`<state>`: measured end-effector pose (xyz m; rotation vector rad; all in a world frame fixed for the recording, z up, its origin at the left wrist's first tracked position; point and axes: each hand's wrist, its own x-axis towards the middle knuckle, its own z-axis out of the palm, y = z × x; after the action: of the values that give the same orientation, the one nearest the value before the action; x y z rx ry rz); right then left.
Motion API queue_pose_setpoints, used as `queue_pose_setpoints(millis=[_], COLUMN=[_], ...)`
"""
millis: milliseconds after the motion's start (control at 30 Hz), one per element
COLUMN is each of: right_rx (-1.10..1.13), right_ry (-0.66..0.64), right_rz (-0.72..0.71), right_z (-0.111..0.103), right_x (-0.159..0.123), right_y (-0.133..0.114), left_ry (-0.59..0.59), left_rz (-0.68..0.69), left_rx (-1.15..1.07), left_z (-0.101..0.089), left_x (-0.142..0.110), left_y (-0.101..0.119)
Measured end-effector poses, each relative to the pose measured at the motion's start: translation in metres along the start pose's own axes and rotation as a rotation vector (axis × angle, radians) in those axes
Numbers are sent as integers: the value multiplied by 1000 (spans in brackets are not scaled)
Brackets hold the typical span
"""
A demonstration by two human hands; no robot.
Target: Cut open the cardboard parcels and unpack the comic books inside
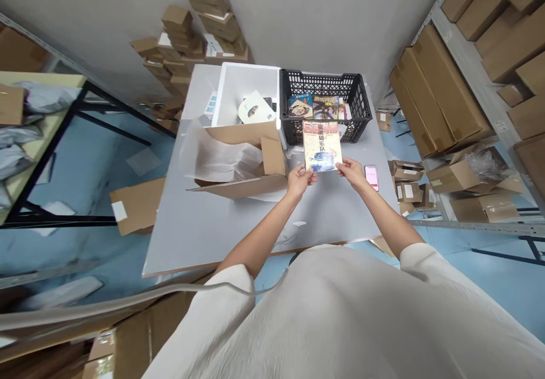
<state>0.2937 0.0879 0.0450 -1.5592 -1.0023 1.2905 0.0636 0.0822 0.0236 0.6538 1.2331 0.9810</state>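
A thin book (322, 147) with a pale yellow cover, a reddish top band and a blue picture is held up in front of me by its lower corners. My left hand (300, 180) pinches the bottom left corner, and my right hand (351, 171) grips the bottom right one. Just beyond the book stands a black plastic crate (363, 103) with several colourful books (326, 107) inside. To its left, a white foam box (251, 75) holds a white book (255, 108) and other items partly hidden. An open cardboard box (238, 188) with white foam sheets (232, 162) lies left of my left hand.
The grey table (191, 228) bears all of these. A phone (372, 177) lies right of my right hand. Stacked cartons (174, 44) stand along the wall, shelves of boxes (489, 83) rise at right, and a rack with grey parcels (38, 106) is at left.
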Motion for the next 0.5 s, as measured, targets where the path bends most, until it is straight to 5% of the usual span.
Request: queue_pose_setpoints(millis=[267, 500], right_rx=[47, 150], right_ry=[83, -127], right_rz=[-75, -159], right_z=[22, 39], right_x=[72, 102], right_y=[-30, -25], left_ry=[84, 118], left_rz=[76, 258], left_rx=[-20, -83], left_z=[19, 14], left_x=[60, 85], left_y=[54, 58])
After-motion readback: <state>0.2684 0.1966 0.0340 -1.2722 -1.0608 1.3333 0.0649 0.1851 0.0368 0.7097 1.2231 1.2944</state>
